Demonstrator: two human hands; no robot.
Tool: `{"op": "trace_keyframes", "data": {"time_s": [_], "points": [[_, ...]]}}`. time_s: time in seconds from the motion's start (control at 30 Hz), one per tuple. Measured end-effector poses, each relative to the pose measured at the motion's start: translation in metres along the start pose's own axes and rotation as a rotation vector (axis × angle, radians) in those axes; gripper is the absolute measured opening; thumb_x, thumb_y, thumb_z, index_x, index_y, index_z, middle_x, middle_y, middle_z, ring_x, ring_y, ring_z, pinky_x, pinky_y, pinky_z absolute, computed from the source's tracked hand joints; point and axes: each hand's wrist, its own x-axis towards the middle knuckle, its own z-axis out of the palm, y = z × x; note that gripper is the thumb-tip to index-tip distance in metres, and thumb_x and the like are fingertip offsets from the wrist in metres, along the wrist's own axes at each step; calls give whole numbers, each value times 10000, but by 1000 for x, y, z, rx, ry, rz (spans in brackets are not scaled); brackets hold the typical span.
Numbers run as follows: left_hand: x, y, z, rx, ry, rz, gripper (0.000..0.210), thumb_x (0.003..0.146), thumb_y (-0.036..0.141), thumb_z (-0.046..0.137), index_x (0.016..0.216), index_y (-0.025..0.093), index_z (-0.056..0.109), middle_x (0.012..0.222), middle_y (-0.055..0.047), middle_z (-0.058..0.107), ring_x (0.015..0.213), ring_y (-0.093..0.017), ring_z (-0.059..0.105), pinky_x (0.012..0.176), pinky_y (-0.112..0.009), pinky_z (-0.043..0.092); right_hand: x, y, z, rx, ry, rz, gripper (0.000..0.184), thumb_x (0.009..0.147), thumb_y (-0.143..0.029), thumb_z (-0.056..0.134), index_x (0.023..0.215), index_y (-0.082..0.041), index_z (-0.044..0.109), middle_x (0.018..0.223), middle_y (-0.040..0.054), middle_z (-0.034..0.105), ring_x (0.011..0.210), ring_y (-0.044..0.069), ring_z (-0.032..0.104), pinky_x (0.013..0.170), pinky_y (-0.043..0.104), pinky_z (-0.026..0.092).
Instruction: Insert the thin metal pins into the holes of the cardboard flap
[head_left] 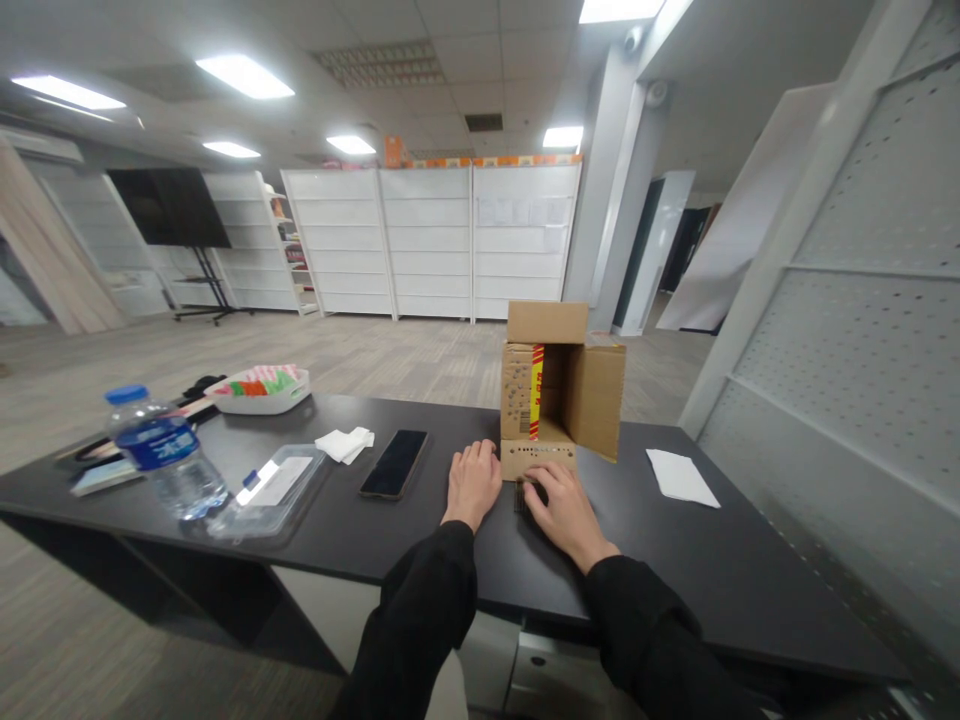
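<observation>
An opened cardboard box (pixel 517 395) stands on the desk with its opening facing me and its flaps spread out. A red and yellow strip runs down its left front side. My left hand (pixel 474 485) rests on the desk at the box's lower left corner, fingers bent and holding nothing that shows. By the box's lower front flap (pixel 536 458) is my right hand (pixel 566 505), its fingertips touching the flap or just in front of it, thumb apart from the fingers. A small dark striped patch (pixel 518 497) lies beside the right thumb; I cannot make out what it is.
Left on the dark desk (pixel 450 560) are a phone (pixel 395 463), crumpled tissue (pixel 345 444), a clear plastic case (pixel 281 495), a water bottle (pixel 166 455) and a white tray (pixel 259 400) with colourful contents. White paper (pixel 681 477) lies right, near a perforated panel (pixel 877 330).
</observation>
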Motion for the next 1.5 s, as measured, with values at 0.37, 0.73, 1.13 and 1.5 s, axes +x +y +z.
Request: {"op": "trace_keyframes", "data": {"time_s": [0.37, 0.73, 1.13, 1.5], "points": [[0, 1, -3, 11, -33, -7, 170, 930, 175, 414, 1022, 201, 554, 985, -62, 654, 954, -206, 604, 830, -337, 388, 20, 22, 16, -189, 124, 106, 341, 883, -217, 488, 1194, -174, 619, 1210, 111, 606, 1126, 279, 495, 945, 434, 370], [-1, 2, -3, -2, -17, -10, 169, 931, 171, 412, 1002, 202, 563, 975, -63, 655, 936, -203, 608, 821, -332, 391, 27, 28, 22, -248, 135, 94, 320, 896, -206, 468, 1175, -174, 622, 1188, 111, 617, 1101, 276, 493, 933, 436, 348], [-1, 1, -2, 0, -18, -4, 155, 929, 168, 421, 999, 201, 555, 967, -60, 655, 932, -202, 609, 808, -333, 385, 25, 26, 21, -228, 125, 77, 318, 889, -200, 470, 1158, -188, 637, 1160, 108, 626, 1074, 272, 506, 926, 430, 339], [0, 2, -4, -12, -33, -18, 173, 928, 172, 409, 1011, 199, 558, 983, -65, 661, 948, -205, 605, 817, -339, 391, 23, 28, 23, -220, 148, 73, 234, 900, -206, 466, 1028, -201, 663, 1099, 103, 627, 1040, 264, 495, 903, 416, 317]]}}
